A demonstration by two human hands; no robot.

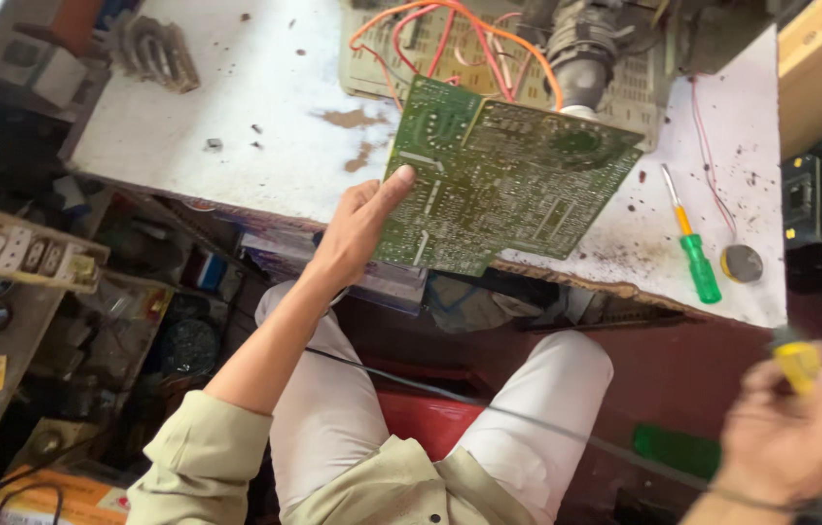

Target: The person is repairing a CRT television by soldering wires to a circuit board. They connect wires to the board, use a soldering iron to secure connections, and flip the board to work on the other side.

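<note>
Left hand (357,233): closed on the near-left edge of the circuit board (503,180), thumb lying across the solder side, fingers hidden behind it.
Circuit board: a flat green rectangle held tilted in the air over the near edge of the table (236,117); its solder face, dense with fine pale traces and tiny joints, is turned to the camera.
Handling: probably light and stiff, yet fragile; best taken by the bare edges, since the joints look prickly and the far side carries parts.
Wires (460,34): orange and red, thin and limp, looping from the board's far edge.
Table: white, scuffed, strewn with dark crumbs.
Screwdriver (693,248): green plastic handle, slim metal shaft, lying on the table to the right.
Right hand (790,428): blurred, near right; its grip is closed round a yellow tool (805,365) of unclear kind.
</note>
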